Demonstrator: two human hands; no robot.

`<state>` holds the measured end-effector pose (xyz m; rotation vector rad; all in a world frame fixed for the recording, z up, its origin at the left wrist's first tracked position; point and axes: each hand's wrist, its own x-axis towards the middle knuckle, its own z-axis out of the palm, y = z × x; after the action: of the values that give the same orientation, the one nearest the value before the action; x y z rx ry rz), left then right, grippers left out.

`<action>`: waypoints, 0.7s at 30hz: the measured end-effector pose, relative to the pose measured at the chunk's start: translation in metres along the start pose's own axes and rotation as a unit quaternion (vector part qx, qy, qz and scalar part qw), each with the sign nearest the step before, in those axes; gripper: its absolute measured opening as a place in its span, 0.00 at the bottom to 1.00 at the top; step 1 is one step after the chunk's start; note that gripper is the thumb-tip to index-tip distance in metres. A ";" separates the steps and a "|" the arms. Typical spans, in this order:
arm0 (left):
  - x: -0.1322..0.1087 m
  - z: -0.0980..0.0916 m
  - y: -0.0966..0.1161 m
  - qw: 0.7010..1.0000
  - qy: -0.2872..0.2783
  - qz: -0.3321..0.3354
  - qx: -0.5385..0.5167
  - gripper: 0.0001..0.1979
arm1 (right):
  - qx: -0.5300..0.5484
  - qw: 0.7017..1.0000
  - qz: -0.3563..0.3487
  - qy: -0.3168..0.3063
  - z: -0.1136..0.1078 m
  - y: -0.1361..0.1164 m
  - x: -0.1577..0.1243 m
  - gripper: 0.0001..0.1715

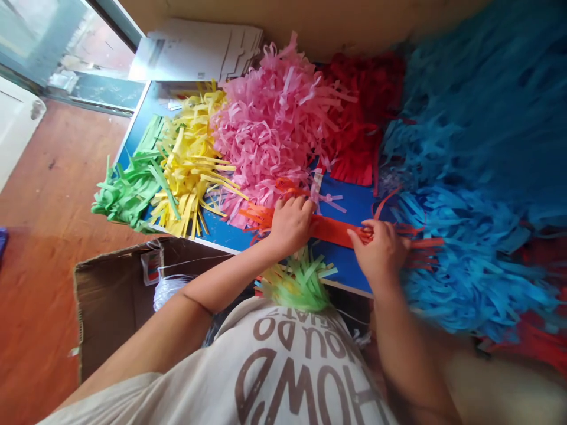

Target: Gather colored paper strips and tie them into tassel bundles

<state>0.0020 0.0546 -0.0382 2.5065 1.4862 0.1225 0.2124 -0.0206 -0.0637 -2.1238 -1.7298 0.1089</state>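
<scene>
Green strips (133, 186), yellow strips (188, 162), pink strips (270, 118), red strips (357, 141) on blue table (355, 202).

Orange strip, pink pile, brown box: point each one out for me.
Orange strip (333, 231): head view, flat middle.
Pink pile (270, 133): head view, centre of the heap.
Brown box (108, 304): head view, cardboard wall.

Daylight is coming in from the far left, whitening the glass (31, 35) and brightening the pale stack (186, 53) beside it, while the far right is lying in shadow. The blue fringe (496, 100) there is smearing into blur, the hands (292, 223) are showing fairly clearly, and the view is stretching toward its edges
</scene>
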 end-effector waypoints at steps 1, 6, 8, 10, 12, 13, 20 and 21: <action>0.001 0.000 -0.001 0.999 0.019 0.050 0.005 0.13 | -0.027 0.999 -0.001 0.026 -0.006 0.000 -0.002 0.16; 0.012 -0.003 -0.006 0.940 -0.057 0.335 0.003 0.14 | -0.035 0.981 -0.192 0.009 -0.028 0.000 -0.010 0.10; 0.014 -0.004 -0.007 0.933 -0.057 0.354 0.020 0.13 | 0.001 0.955 -0.290 -0.057 -0.027 0.000 -0.008 0.10; 0.013 -0.005 -0.006 0.934 -0.048 0.352 0.037 0.11 | 0.019 0.943 -0.324 -0.075 -0.021 0.002 -0.002 0.09; 0.011 -0.004 -0.004 0.939 -0.036 0.340 0.049 0.11 | 0.038 0.949 -0.308 -0.063 -0.015 0.004 0.006 0.09; 0.010 -0.003 -0.003 0.941 -0.029 0.331 0.055 0.13 | 0.053 0.953 -0.293 -0.061 -0.013 0.005 0.010 0.08; 0.006 0.006 -0.003 0.959 0.001 0.269 0.089 0.13 | 0.060 0.965 -0.248 -0.064 -0.007 0.010 0.014 0.08; 0.005 0.006 -0.006 0.961 0.001 0.263 0.080 0.14 | 0.051 0.964 -0.253 -0.067 -0.006 0.013 0.013 0.10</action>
<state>0.0004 0.0614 -0.0460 2.9729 0.8191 0.0929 0.2292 -0.0122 -0.0601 -1.5736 -2.2369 0.1946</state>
